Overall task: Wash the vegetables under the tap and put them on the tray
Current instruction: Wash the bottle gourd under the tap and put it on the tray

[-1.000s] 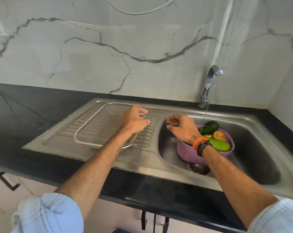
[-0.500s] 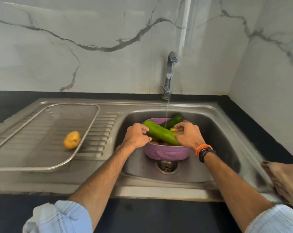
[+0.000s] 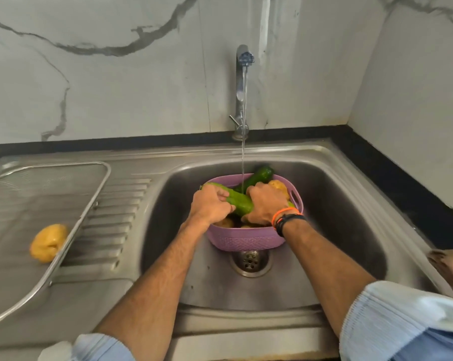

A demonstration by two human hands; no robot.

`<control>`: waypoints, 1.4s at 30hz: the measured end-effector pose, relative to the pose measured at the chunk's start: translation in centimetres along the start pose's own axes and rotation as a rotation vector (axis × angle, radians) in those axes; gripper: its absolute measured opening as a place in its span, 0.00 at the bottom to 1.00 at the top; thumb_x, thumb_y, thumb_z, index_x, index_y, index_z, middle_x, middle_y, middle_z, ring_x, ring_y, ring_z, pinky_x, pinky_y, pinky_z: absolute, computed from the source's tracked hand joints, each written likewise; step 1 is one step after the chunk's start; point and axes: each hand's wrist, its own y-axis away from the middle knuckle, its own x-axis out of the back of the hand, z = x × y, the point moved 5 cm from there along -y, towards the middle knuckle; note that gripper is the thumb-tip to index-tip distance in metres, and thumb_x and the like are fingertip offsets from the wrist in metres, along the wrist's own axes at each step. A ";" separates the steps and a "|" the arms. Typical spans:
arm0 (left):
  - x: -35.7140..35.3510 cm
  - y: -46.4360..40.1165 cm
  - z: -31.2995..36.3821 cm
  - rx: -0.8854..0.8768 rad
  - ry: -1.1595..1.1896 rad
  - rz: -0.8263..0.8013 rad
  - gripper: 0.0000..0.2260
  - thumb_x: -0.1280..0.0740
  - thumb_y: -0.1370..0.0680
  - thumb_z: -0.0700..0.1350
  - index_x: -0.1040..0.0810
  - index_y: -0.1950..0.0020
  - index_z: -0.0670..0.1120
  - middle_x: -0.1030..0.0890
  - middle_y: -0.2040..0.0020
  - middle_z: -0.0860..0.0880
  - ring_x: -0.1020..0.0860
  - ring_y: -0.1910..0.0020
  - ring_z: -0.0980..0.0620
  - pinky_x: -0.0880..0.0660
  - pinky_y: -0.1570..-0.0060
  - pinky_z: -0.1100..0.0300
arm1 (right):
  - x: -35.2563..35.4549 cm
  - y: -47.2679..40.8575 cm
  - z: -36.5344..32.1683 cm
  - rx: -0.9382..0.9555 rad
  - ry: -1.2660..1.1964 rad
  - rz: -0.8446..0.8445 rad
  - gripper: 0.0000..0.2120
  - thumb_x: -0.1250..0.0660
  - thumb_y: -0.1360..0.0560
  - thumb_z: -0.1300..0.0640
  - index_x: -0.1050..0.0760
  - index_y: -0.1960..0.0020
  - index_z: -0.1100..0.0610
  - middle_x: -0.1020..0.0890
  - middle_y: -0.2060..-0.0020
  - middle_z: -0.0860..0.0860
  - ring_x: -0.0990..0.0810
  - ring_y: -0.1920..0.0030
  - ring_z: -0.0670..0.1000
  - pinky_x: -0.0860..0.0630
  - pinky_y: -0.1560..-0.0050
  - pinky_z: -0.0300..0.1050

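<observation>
Steel sink (image 3: 350, 230): both hands grip green gourd (image 3: 239, 203) under tap (image 3: 242, 87)

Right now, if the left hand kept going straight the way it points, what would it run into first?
Probably the right hand. The left hand grips the pale cucumber, fingers pointing right along it over the basket, and the right hand holds the same cucumber just beyond. Depth is unclear.

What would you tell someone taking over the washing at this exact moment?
Left hand and right hand both grip the light green gourd under the running tap, over the purple basket in the sink.
Done: one yellow vegetable lies on the mesh tray.
Left: rinse the gourd, tray it, then the dark cucumber and the potatoes.
</observation>
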 end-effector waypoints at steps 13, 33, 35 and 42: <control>0.8 -0.2 -0.9 0.051 0.080 0.017 0.08 0.22 0.30 0.43 0.17 0.54 0.52 0.15 0.52 0.51 0.18 0.48 0.54 0.23 0.40 0.58 | 2.0 -0.1 0.1 -0.030 -0.123 0.153 0.23 0.30 0.34 0.42 0.20 0.42 0.50 0.20 0.47 0.55 0.20 0.45 0.59 0.23 0.48 0.51; -1.9 0.3 4.0 0.011 0.939 -0.096 0.17 0.37 0.17 0.47 0.27 0.28 0.52 0.16 0.46 0.52 0.17 0.50 0.58 0.20 0.54 0.63 | 0.8 -1.7 0.4 -0.236 -1.410 0.018 0.46 0.35 0.38 0.36 0.36 0.25 0.55 0.21 0.37 0.55 0.21 0.38 0.56 0.26 0.34 0.58; -1.8 0.3 3.8 0.032 0.980 -0.080 0.16 0.37 0.17 0.45 0.26 0.28 0.51 0.16 0.45 0.51 0.17 0.50 0.56 0.20 0.54 0.62 | 1.4 -0.9 -0.9 -0.226 -1.349 -0.014 0.50 0.39 0.36 0.32 0.48 0.20 0.51 0.27 0.30 0.56 0.26 0.32 0.58 0.30 0.30 0.58; -1.4 1.2 4.3 0.026 1.060 -0.062 0.09 0.36 0.18 0.41 0.20 0.44 0.54 0.15 0.53 0.50 0.16 0.54 0.53 0.19 0.50 0.55 | 3.0 -1.1 -1.8 -0.135 -1.158 0.038 0.35 0.48 0.18 0.38 0.61 0.19 0.48 0.55 0.20 0.56 0.56 0.20 0.54 0.55 0.21 0.54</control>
